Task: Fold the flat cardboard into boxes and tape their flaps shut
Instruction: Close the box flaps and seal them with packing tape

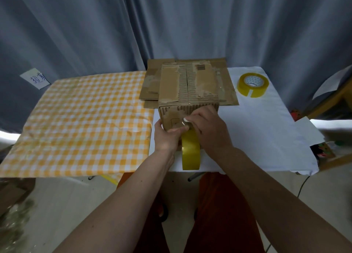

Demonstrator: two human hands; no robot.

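A folded cardboard box stands on the white-covered table, its torn top flaps closed and its near side facing me. A yellow tape roll stands on edge just below the box's near side. My right hand grips the top of that roll, with its fingers against the box's near face. My left hand presses its thumb and fingers on the box's lower near face, beside a shiny strip of tape. Flat cardboard sheets lie under and behind the box.
A second yellow tape roll lies flat at the back right on the white cloth. A yellow checked cloth covers the left table. Grey curtains hang behind. A wooden chair stands at the right.
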